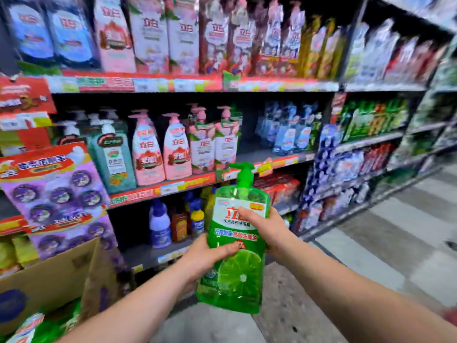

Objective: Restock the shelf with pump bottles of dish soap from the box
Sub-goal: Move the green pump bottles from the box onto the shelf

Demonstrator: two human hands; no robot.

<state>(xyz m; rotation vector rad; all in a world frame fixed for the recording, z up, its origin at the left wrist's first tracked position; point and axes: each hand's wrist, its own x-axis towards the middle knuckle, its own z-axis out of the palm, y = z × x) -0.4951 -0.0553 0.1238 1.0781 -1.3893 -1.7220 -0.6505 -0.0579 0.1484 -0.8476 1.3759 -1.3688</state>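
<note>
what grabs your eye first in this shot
A bright green pump bottle with a lime on its label sits mid-frame, held by the left hand low on its body and the right hand higher up. Behind it, pink pump bottles line the middle shelf; an open cardboard box is at lower left.

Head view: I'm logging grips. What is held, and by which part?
The green pump bottle, by its body: the left hand grips it lower down, the right hand beside the upper label.
</note>
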